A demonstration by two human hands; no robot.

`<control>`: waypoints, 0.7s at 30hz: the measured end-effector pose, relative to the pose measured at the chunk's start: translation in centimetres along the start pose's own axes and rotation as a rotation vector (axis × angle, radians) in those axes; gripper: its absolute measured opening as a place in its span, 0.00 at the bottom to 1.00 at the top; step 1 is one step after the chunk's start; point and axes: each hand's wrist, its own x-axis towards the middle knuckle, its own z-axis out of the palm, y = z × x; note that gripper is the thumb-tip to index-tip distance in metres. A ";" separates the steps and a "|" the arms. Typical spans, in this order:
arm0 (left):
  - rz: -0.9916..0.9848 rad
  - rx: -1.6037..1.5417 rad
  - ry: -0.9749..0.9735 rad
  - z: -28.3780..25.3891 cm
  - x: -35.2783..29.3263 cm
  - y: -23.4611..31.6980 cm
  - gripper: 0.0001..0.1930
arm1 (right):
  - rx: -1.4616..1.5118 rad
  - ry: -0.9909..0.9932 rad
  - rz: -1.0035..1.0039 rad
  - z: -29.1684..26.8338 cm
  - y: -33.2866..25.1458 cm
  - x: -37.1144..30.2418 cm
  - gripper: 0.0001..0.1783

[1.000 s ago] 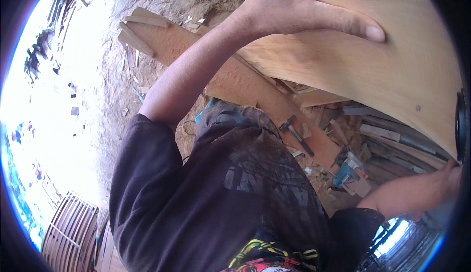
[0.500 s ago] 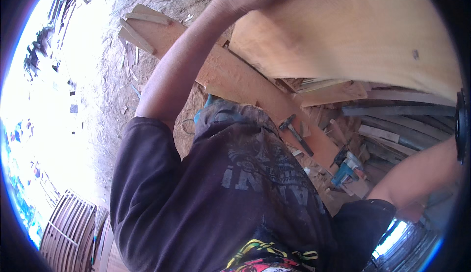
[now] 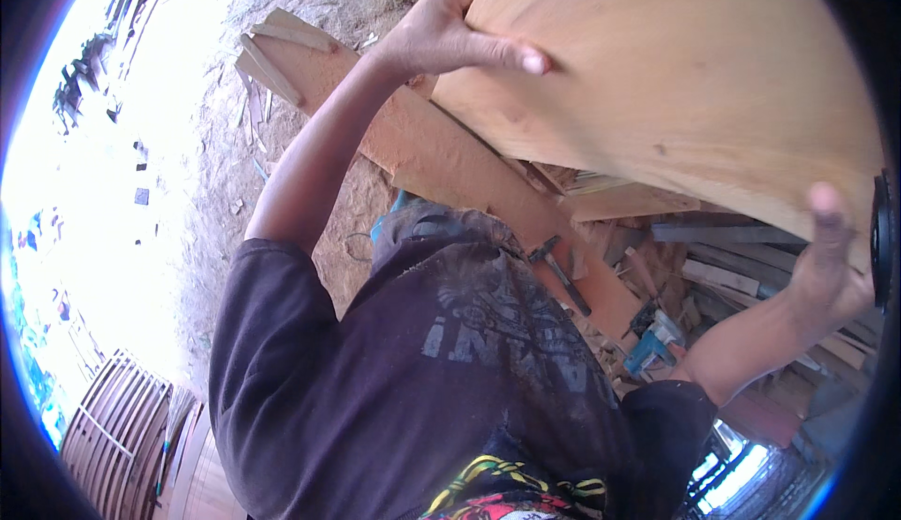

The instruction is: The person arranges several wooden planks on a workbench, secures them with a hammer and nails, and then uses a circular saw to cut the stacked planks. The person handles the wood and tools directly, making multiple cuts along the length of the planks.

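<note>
A wide, pale wooden board fills the upper right, raised close to me and above the workbench plank. My left hand grips its left edge, thumb flat on the near face and the other fingers hidden behind. At the far right my right hand holds the board's lower right part, its thumb pointing up along the face; the remaining fingers are mostly out of sight. Under the board runs a long orange-brown plank. On that plank lies a hammer.
A teal power tool sits at the plank's right end. Wooden strips are heaped to the right. Two short wood pieces form a wedge on the plank's far left end. A slatted wooden piece stands at lower left. Sawdust covers the ground.
The board has shifted slightly down. My left hand has come down and left onto its left edge. My right hand, out of view before, now shows at the board's lower right.
</note>
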 end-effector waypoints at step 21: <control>-0.425 0.294 -0.426 -3.7 -3.3 -9.1 0.47 | 0.124 -0.433 0.406 9.5 -2.4 -8.8 0.30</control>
